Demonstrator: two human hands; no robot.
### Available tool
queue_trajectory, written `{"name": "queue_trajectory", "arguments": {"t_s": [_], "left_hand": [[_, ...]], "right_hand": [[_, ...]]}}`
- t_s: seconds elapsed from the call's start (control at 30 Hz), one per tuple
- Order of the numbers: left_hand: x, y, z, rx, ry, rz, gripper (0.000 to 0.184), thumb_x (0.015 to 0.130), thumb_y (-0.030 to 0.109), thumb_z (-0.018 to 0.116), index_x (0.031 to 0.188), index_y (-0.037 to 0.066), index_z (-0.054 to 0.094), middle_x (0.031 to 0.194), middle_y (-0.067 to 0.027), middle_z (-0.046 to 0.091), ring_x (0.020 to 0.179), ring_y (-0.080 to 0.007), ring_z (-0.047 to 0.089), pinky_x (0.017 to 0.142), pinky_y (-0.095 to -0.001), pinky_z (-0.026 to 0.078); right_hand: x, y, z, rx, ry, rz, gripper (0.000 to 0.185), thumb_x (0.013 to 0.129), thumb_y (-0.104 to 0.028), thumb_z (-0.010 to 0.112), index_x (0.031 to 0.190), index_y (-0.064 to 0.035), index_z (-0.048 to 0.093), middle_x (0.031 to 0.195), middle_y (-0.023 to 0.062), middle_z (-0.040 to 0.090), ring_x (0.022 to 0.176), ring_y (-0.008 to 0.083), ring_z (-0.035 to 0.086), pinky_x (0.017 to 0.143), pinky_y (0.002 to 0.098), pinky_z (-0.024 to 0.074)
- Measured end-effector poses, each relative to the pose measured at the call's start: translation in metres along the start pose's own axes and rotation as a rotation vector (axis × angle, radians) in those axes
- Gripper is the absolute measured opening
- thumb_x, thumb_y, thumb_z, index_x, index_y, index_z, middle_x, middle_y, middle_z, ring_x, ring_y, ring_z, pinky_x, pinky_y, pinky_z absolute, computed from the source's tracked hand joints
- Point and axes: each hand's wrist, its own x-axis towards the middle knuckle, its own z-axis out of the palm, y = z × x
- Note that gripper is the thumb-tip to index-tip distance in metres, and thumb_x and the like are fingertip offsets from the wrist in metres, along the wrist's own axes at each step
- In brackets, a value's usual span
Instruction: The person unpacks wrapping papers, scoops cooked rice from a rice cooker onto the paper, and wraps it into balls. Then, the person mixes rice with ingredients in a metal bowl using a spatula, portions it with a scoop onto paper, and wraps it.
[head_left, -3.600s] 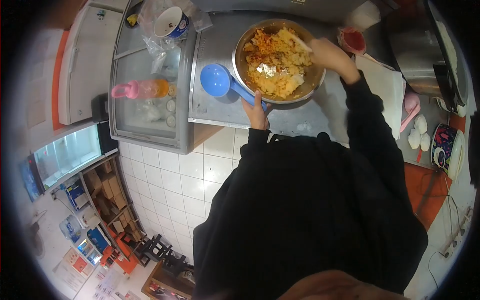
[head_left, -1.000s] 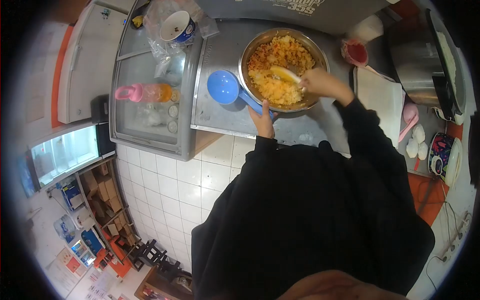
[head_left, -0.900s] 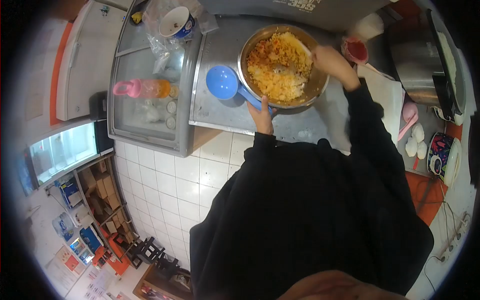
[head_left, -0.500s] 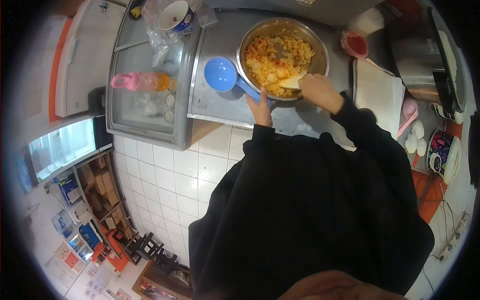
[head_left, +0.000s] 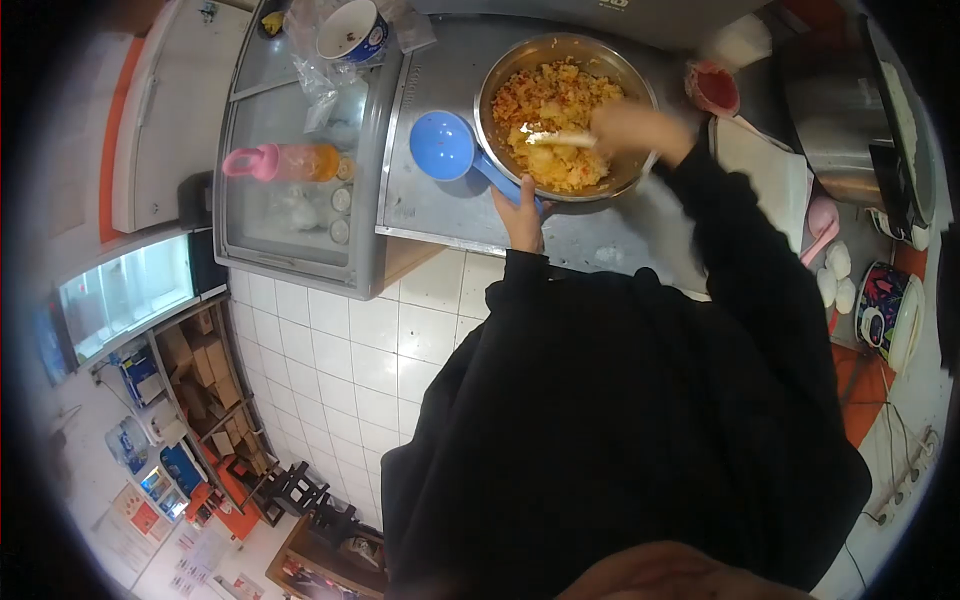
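Observation:
A metal mixing bowl (head_left: 641,85) on the steel counter holds a yellow-orange rice mixture (head_left: 560,95) with reddish bits. Over the bowl's right side, my right hand (head_left: 638,130), slightly blurred, is closed round the handle of a pale spatula (head_left: 560,138). The spatula's blade lies at the top of the mixture, pointing left. My left hand (head_left: 520,217) grips the handle of a blue dipper (head_left: 442,147) at the bowl's lower left edge. The dipper's round cup rests left of the bowl and looks empty; my left thumb shows on top of its handle.
Left of the counter stands a glass-topped freezer (head_left: 290,215) with a pink-capped bottle (head_left: 285,162) and a blue-white paper tub (head_left: 352,32) on it. To the right are a red-filled container (head_left: 712,88), a white tray (head_left: 757,175), a pink ladle (head_left: 822,222) and a large metal pot (head_left: 835,105).
My right hand has risen and moved up within the bowl, carrying the spatula from the lower edge toward the middle of the mixture. My left hand and the dipper have stayed put.

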Motion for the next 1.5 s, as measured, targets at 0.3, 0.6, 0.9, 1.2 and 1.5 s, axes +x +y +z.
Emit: {"name": "queue_trajectory", "arguments": {"t_s": [0.3, 0.6, 0.9, 1.2, 1.5], "left_hand": [[0.003, -0.001, -0.003, -0.005, -0.035, -0.051, 0.044, 0.078, 0.016, 0.051, 0.113, 0.005, 0.027, 0.098, -0.0111, 0.044, 0.075, -0.0158, 0.052, 0.046, -0.0219, 0.048], [0.002, -0.012, -0.007, -0.007, 0.004, -0.115, 0.046, 0.078, 0.018, 0.052, 0.114, 0.006, 0.027, 0.098, -0.0095, 0.044, 0.075, -0.0145, 0.052, 0.046, -0.0222, 0.047], [0.005, -0.008, 0.000, 0.007, -0.001, -0.038, 0.045, 0.077, 0.018, 0.053, 0.113, 0.006, 0.029, 0.097, -0.0087, 0.045, 0.075, -0.0144, 0.052, 0.044, -0.0222, 0.046], [0.006, -0.011, -0.002, 0.020, 0.002, -0.025, 0.045, 0.077, 0.015, 0.053, 0.113, 0.007, 0.028, 0.095, -0.0084, 0.046, 0.071, -0.0141, 0.051, 0.043, -0.0220, 0.044], [0.014, 0.004, -0.002, 0.039, -0.073, 0.043, 0.037, 0.076, 0.010, 0.051, 0.107, 0.005, 0.033, 0.091, -0.0076, 0.048, 0.065, -0.0144, 0.051, 0.043, -0.0245, 0.045]], "right_hand": [[0.075, 0.022, -0.020, -0.074, 0.034, 0.039, 0.019, 0.061, -0.015, 0.060, 0.076, -0.0030, 0.061, 0.064, 0.0153, 0.057, 0.061, 0.0258, 0.056, 0.054, 0.0341, 0.0450], [-0.025, -0.007, 0.000, -0.218, -0.070, 0.029, 0.016, 0.060, -0.016, 0.059, 0.071, -0.0031, 0.060, 0.067, 0.0122, 0.057, 0.063, 0.0268, 0.056, 0.052, 0.0341, 0.0447], [-0.037, 0.017, -0.015, -0.015, 0.005, 0.038, 0.017, 0.069, -0.015, 0.054, 0.073, 0.0015, 0.058, 0.055, 0.0168, 0.053, 0.053, 0.0278, 0.055, 0.050, 0.0350, 0.0433], [-0.073, 0.018, 0.003, 0.194, 0.144, 0.412, 0.023, 0.078, -0.021, 0.049, 0.092, -0.0037, 0.055, 0.050, 0.0061, 0.050, 0.035, 0.0141, 0.048, 0.035, 0.0262, 0.0397], [-0.086, 0.008, 0.030, 0.009, 0.411, 0.208, 0.022, 0.066, -0.013, 0.055, 0.087, -0.0054, 0.057, 0.069, 0.0132, 0.057, 0.065, 0.0302, 0.054, 0.055, 0.0365, 0.0434]]}}
